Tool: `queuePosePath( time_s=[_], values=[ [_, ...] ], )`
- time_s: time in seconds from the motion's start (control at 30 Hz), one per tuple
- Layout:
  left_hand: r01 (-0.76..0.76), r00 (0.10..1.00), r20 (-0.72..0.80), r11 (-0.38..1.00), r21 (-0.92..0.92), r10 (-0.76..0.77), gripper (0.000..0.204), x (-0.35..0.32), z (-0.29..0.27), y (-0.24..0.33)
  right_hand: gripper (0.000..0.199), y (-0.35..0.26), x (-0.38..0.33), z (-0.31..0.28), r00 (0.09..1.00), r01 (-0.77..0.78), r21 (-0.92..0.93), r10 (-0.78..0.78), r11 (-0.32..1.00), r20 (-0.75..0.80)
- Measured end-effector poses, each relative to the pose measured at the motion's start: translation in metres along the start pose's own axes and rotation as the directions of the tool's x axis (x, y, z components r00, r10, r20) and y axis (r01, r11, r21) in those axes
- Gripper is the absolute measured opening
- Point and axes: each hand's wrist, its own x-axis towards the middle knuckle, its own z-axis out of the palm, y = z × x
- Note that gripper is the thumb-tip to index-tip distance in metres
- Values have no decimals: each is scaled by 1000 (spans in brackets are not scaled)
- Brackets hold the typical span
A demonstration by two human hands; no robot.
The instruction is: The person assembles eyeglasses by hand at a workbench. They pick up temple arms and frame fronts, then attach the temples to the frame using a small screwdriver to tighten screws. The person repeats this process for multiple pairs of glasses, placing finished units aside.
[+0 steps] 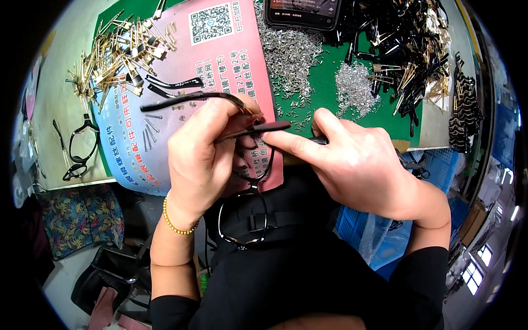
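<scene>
My left hand (201, 151) is closed round a dark eyeglass frame (243, 243) that hangs below the fingers, its rims over my lap. One black temple (181, 101) sticks out leftward above that hand. A dark reddish-brown temple (275, 127) lies across the front of the fingers. My right hand (360, 162) touches this temple with its stretched index fingertip. Its other fingers are curled round a small dark thing, mostly hidden, whose kind I cannot make out.
Gold-coloured temple parts (129, 49) lie heaped at far left, beside a finished-looking frame (82, 143). Small metal screws (289, 55) and a paler pile (356, 88) cover the green mat (324, 107). Black temples (407, 49) crowd the far right, near a phone (302, 14). A printed sheet (220, 60) lies beneath.
</scene>
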Motion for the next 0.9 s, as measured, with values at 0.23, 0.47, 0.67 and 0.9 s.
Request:
queuePosePath(
  time_s=[0.23,0.47,0.67,0.9],
  values=[
    [-214,968,-67,938,274,240,34,3,9,-1,56,1,-1,0,1000,6,4,-6,1000,19],
    [-63,992,-99,987,147,78,28,3,9,1,61,2,0,0,998,-28,94,32,995,-48],
    [39,994,-104,999,12,-37,18,4,8,5,60,-4,1,9,987,-52,76,63,996,-147],
    [23,996,-84,1000,-21,-25,21,3,9,4,57,-7,2,10,989,-49,-74,38,996,-146]
  ],
)
